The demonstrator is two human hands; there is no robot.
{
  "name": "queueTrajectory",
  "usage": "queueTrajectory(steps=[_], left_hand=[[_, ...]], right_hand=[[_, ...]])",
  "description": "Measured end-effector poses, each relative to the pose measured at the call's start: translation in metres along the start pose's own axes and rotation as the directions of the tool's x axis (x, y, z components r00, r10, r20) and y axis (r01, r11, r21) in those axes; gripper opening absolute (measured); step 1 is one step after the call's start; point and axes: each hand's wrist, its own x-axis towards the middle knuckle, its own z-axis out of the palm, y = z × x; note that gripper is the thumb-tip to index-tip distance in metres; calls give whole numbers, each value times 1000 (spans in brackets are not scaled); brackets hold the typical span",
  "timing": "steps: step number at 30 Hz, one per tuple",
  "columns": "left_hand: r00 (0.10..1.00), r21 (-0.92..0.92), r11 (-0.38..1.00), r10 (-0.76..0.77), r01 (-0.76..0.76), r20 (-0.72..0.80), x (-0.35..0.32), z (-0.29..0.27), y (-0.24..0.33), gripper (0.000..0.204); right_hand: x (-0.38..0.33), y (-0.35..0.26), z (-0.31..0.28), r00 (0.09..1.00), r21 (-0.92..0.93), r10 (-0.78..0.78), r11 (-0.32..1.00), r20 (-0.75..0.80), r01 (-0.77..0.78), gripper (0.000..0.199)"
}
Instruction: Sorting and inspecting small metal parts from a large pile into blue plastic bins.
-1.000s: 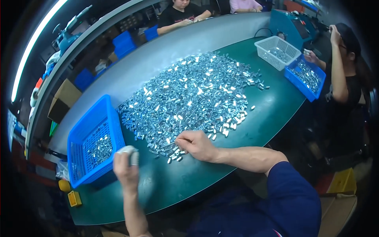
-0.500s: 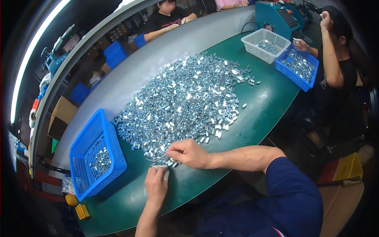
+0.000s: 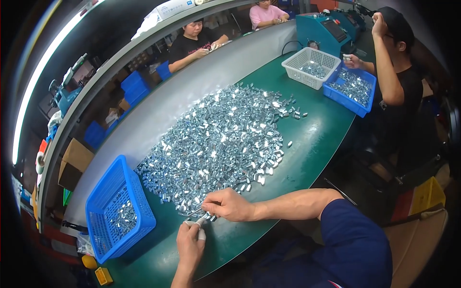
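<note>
A wide heap of small shiny metal pieces (image 3: 221,139) covers the middle of the green tabletop (image 3: 307,153). At its near edge my right hand (image 3: 229,205) pinches a thin metal rod (image 3: 196,211), whose tip points left and down toward my other hand. My left hand (image 3: 190,240) lies just below, with white finger covers on some fingertips. Its fingers are bent together beside a few loose pieces; what they hold, if anything, is too small to make out.
Left of the heap stands a blue basket (image 3: 144,216) with some pieces inside. A small yellow box (image 3: 103,276) sits by its near end. At far right are a white basket (image 3: 322,81) and a blue tray (image 3: 360,109), beside a co-worker (image 3: 403,91). A teal machine (image 3: 312,33) stands behind.
The view has tilted up a little, so the whole scene sits lower. Both hands keep nearly the same place at the heap's near edge, the rod still in the right one.
</note>
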Motion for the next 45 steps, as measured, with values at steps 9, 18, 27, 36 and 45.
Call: queueTrajectory(steps=[9,18,27,36,45], left_hand=[[916,-718,602,-380,350,128,19,-7,-28,20],[929,-786,556,-364,271,62,34,11,-27,29],[936,-689,667,-349,281,44,14,12,-33,24],[971,-520,835,-234,178,-43,12,10,-28,23],[989,-380,922,-118,76,-90,15,12,-29,26]], right_hand=[[-8,0,3,999,14,42,999,4,-42,24],[4,1,-10,997,-149,65,986,-35,-70,18],[1,2,4,986,42,159,986,48,-161,19],[-1,1,-1,970,-40,230,973,76,-227,20],[3,4,-1,984,-144,162,978,75,-150,19]])
